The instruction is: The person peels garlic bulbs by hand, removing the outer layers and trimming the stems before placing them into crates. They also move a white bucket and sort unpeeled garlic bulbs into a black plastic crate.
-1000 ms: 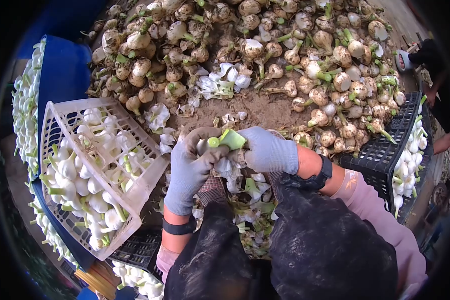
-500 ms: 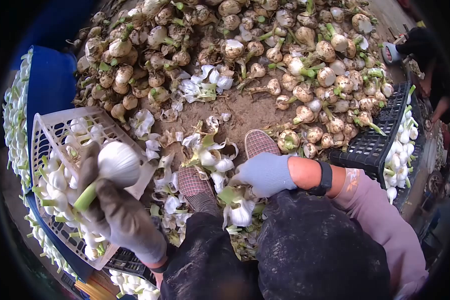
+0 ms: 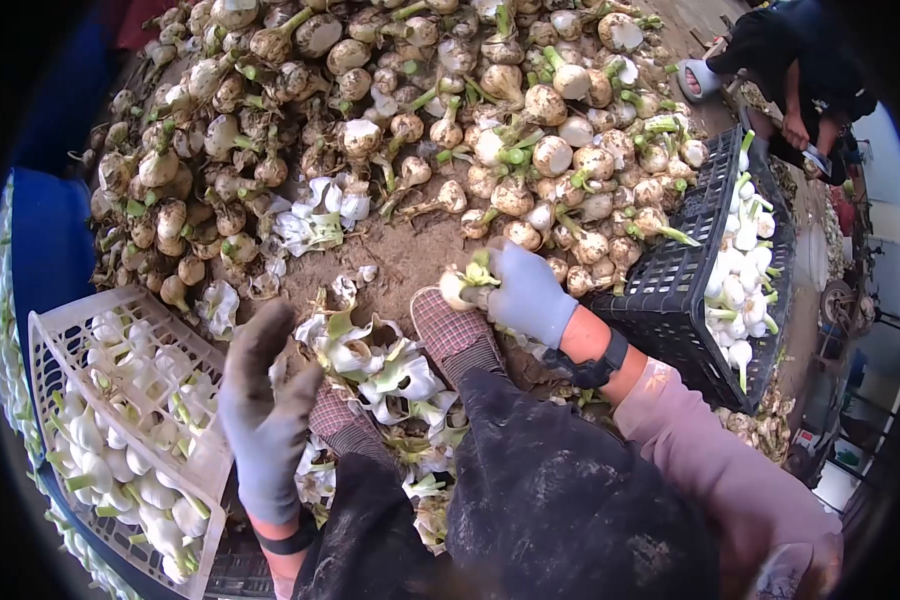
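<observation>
My left hand (image 3: 268, 400), in a grey, soiled glove, is raised beside the white crate, its fingers apart and nothing between them. In my gloved right hand (image 3: 532, 290) is a garlic bulb (image 3: 455, 288) with a short green stem, held above my shoe by the edge of the pile. The white plastic crate (image 3: 210, 470) on the left holds peeled white garlic bulbs (image 3: 120, 465) with trimmed green stems. In front of me lies a big heap of soil-stained garlic bulbs (image 3: 350, 60). Peeled garlic skins (image 3: 390, 375) are scattered around my feet.
A black crate (image 3: 670, 270) with white garlic stands on the right. Blue containers (image 3: 55, 240) are at the left edge. A person (image 3: 795, 80) in dark clothes sits at the upper right. My checked shoes (image 3: 445, 325) rest among the skins.
The large white garlic bulb has left my left hand, whose fingers have opened. My right hand has moved up from the skins and now holds another bulb. The view has shifted right.
</observation>
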Available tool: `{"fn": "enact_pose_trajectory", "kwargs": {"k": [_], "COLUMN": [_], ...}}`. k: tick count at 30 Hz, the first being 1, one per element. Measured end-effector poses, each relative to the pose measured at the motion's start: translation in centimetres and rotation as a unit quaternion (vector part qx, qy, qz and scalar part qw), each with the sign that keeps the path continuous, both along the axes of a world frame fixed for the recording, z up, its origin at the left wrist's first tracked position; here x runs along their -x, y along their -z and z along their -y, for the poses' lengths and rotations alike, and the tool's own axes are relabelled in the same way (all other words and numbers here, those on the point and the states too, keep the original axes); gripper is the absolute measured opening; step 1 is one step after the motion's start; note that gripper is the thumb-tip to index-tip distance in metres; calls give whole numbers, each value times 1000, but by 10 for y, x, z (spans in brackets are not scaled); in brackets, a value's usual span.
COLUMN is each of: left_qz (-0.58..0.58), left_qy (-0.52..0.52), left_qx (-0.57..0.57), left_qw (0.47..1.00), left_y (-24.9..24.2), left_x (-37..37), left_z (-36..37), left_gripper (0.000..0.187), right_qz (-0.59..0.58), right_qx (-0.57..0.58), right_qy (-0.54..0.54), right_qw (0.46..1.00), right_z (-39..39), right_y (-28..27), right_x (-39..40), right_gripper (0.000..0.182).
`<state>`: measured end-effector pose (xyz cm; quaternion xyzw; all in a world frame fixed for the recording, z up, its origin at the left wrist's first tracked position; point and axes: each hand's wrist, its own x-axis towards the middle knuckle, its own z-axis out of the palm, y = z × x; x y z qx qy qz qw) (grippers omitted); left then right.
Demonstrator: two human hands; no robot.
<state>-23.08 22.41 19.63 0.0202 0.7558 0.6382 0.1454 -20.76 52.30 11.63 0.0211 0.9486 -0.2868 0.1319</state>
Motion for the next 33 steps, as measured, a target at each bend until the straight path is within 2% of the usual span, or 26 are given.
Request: {"fn": "enact_pose_trajectory", "kwargs": {"k": [1,2,4,6,7,8,10,11,12,15,17,18,19,20,21,22,23,24,25,26,28,29,30,31,32,33], "left_qz": [-52,-113,-169,-97,-133,-129,-173,-193,-173,-130,30,29,121,209,207,260,268,277,275,271,147,115,111,157,203,74], "left_qy": [54,114,144,61,37,36,19,23,21,-2,-53,-54,-79,-103,-135,-135,-159,-183,-138,-92,-103,-89,-90,-126,-161,-203], "left_qx": [50,139,162,138,179,187,214,219,224,181,-27,-22,-141,-258,-351,-409,-424,-440,-423,-342,-184,-114,-115,-134,-152,-118], "left_qw": [996,977,962,984,974,973,961,956,959,975,998,998,979,938,903,865,850,834,852,895,967,983,983,970,954,969], "left_y": [13,17,35,53,53,54,52,53,53,59,62,62,62,61,58,64,66,64,67,64,56,64,62,59,58,60], "left_x": [3,7,8,8,7,6,6,7,6,3,1,-1,-3,-4,-4,-3,-6,-6,-7,-8,-9,-8,-7,-8,-8,1], "left_z": [-18,-32,-49,-48,-45,-44,-38,-36,-33,-27,-21,-17,-14,-11,-18,-14,-13,-14,-11,-11,-26,-20,-13,-6,-3,-12], "left_gripper": [64,74,80,77,73,73,71,67,60,64,69,69,65,62,60,65,63,62,64,72,78,72,72,65,59,47], "right_qz": [29,54,220,183,36,40,216,218,221,170,169,167,97,96,18,-61,-99,-101,78,249,288,237,187,259,257,289], "right_qx": [173,343,490,395,337,345,403,456,463,382,342,296,165,168,135,103,182,186,393,564,557,529,497,440,439,473], "right_qy": [47,90,78,38,-47,-49,28,66,62,11,2,-3,-66,-68,-104,-137,-123,-126,-25,78,55,37,18,29,28,-9], "right_qw": [983,933,840,900,940,937,889,860,856,908,924,940,979,979,985,983,971,969,916,784,777,814,847,859,861,832], "right_z": [11,26,49,70,76,79,91,98,102,100,97,96,94,94,95,96,97,101,103,103,100,103,105,101,99,99], "right_y": [-3,-8,-22,-12,-3,2,-4,-4,-3,-13,-11,-11,-17,-15,-11,-4,10,10,8,7,21,32,37,10,-2,-11], "right_x": [8,20,37,46,48,46,48,45,44,45,44,45,47,46,43,40,39,42,44,46,50,48,48,54,54,50], "right_gripper": [30,31,30,34,33,33,36,32,32,28,23,20,26,26,26,26,23,23,21,20,22,24,26,26,26,26]}}
